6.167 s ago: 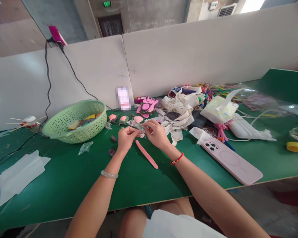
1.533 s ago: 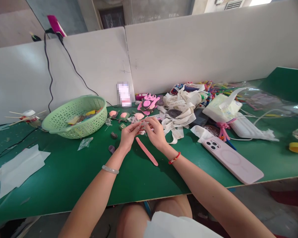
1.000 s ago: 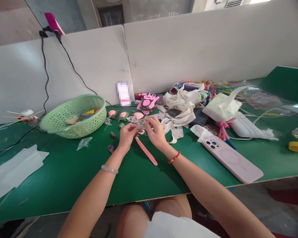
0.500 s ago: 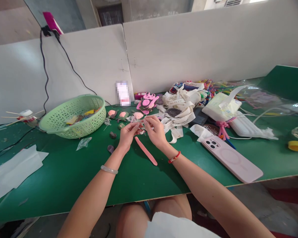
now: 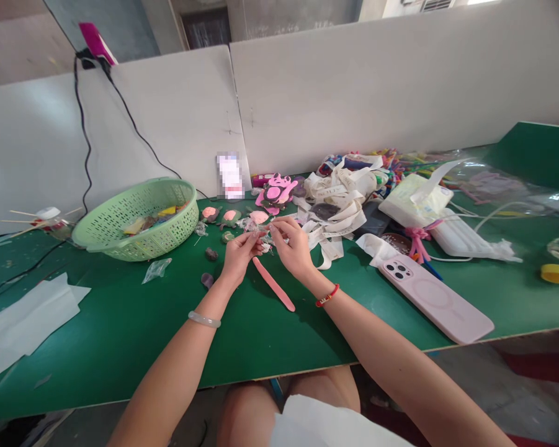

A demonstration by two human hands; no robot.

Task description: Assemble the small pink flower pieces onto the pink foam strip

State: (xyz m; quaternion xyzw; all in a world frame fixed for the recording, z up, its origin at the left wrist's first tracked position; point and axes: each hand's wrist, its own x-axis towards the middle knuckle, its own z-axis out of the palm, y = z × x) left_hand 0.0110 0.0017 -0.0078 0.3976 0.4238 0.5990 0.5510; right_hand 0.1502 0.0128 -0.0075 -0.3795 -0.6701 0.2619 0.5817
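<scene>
My left hand [image 5: 239, 256] and my right hand [image 5: 292, 247] meet above the green table, thumbs and fingers pinched close together. Between the fingertips is something small that I cannot make out; a whitish bit [image 5: 265, 247] shows just below them. Under the hands lies a flat pink strip [image 5: 274, 285], slanting across the table and untouched. Just beyond the fingers sit several small turtle-like figures with pink backs, one of them a turtle figure [image 5: 231, 216]. Left of my left hand are a dark lump [image 5: 211, 253] and a purple-grey piece [image 5: 207, 280].
A green basket [image 5: 134, 239] with coloured pieces stands at left, a crumpled plastic bag [image 5: 157, 270] before it. White ribbon [image 5: 339, 192] is heaped behind my right hand. Right of it are a tissue pack [image 5: 416, 202] and a pink phone [image 5: 440, 298]. White paper [image 5: 32, 323] lies far left.
The hands stay in almost the same place, still pinched together. The whitish bit between them shows slightly more now. Nothing else has visibly moved.
</scene>
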